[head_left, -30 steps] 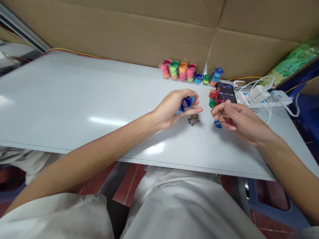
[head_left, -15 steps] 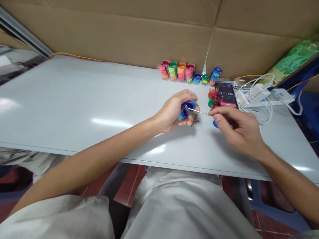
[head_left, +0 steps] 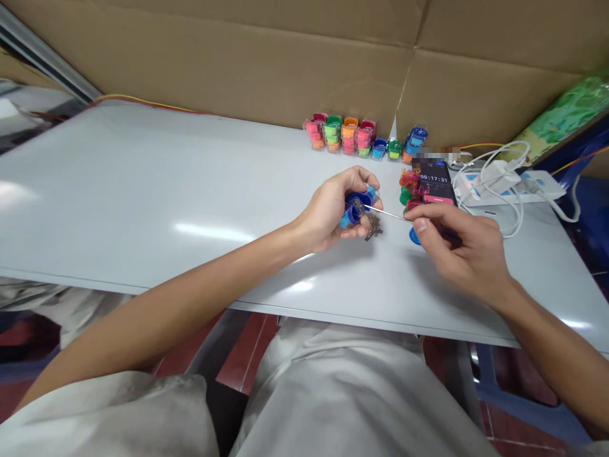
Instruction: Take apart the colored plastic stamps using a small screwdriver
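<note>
My left hand (head_left: 328, 206) is wrapped round a small blue plastic piece (head_left: 349, 218), held above the white table. In my right hand (head_left: 464, 251) is a thin metal rod (head_left: 387, 213), pinched between thumb and forefinger, its tip reaching into the blue piece. A small metal part shows inside the blue piece. Several small metal parts (head_left: 373, 227) lie by the fingertips of my left hand; whether they rest on the table is unclear. A round blue piece (head_left: 414, 236) sits beside my right fingers, and red and green pieces (head_left: 406, 195) lie just beyond them.
Stacks of coloured plastic pieces (head_left: 349, 136) stand along the cardboard wall (head_left: 238, 57). A phone (head_left: 436, 181) showing a timer lies at the right, beside a white power strip (head_left: 542, 185) with looped cables (head_left: 518, 212). The white table's (head_left: 118, 209) front edge runs above my lap.
Both hands keep their holds, with the rod still in the blue piece. The metal part inside it looks slightly turned. The timer has gone from 17:30 to 17:31, and the view has shifted slightly.
</note>
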